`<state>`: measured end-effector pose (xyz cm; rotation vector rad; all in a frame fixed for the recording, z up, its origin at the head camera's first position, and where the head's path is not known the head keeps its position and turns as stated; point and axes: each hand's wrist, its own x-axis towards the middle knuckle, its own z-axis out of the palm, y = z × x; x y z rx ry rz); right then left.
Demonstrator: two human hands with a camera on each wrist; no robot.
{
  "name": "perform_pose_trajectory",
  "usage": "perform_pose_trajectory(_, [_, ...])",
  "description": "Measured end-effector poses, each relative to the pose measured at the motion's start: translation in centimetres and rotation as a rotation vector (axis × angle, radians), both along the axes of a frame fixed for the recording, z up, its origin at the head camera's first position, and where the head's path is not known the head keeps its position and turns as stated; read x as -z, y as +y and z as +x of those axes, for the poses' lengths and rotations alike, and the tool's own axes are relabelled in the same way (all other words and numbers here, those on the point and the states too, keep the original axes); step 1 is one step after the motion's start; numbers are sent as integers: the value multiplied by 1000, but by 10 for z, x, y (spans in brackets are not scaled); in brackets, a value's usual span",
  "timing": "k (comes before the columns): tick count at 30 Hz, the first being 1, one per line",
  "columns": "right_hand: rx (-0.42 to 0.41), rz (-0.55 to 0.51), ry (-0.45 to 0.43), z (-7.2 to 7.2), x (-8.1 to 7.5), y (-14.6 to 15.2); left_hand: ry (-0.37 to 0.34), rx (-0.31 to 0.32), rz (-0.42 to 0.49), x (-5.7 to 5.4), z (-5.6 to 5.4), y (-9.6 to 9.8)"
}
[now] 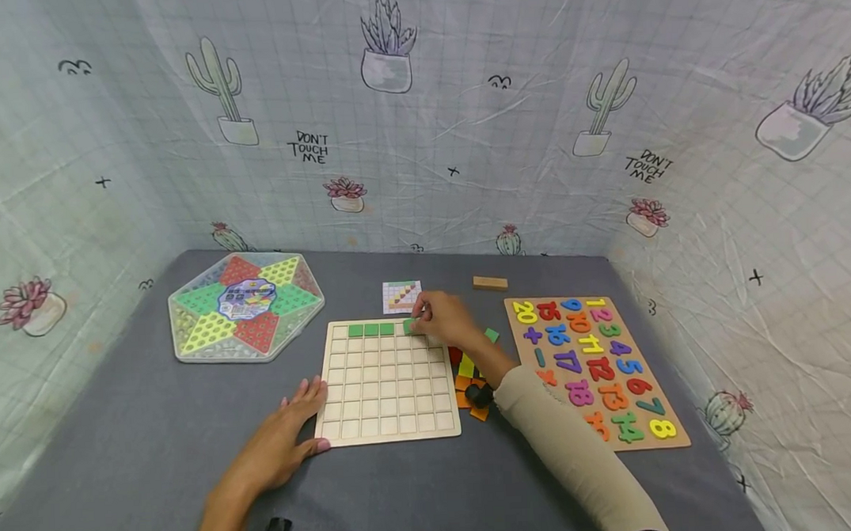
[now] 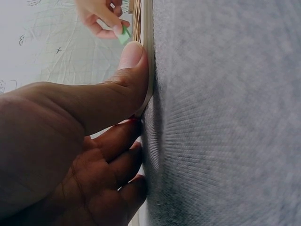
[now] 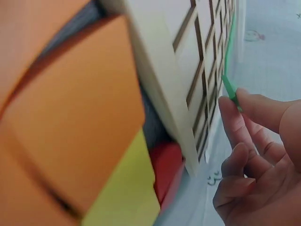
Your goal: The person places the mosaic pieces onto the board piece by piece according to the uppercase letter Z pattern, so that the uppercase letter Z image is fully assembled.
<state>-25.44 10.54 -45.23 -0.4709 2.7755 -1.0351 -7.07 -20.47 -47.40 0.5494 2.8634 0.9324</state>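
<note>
A wooden grid board point(image 1: 391, 386) lies on the grey cloth, with three green square tiles point(image 1: 371, 330) side by side in its far row. My right hand point(image 1: 442, 319) pinches another green tile point(image 3: 230, 90) between thumb and fingertips, tilted over that same row, right of the three. At the board's left edge rests my left hand point(image 1: 290, 430), fingers extended and thumb near the front left corner. In the left wrist view its thumb point(image 2: 130, 61) lies against the board's side. A small pattern card point(image 1: 401, 297) with coloured squares sits just behind the board.
Loose orange tiles point(image 3: 89, 117), yellow tiles point(image 1: 466, 366) and red tiles point(image 3: 165, 172) lie along the board's right side, under my right forearm. Farther right is a number puzzle board point(image 1: 601, 369). A hexagonal game box point(image 1: 245, 305) stands back left, a wooden block point(image 1: 490, 283) back right.
</note>
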Motion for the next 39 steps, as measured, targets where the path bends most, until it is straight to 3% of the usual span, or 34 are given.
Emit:
perform_pose_trajectory(9, [67,83,-40,-4,6,-19,-8,0,18,1,0,0])
perform_pose_trajectory(19, [35,32,-49,-5,6,-20,-11,-2,6,-1,0,0])
perform_pose_trajectory(27, [-34,-101,-56,2,-2,7,-18,-6,1,0,0,0])
perform_pose_trajectory(39, [40,-20,-40,11,-10,75,-20,-7,2,2,0,0])
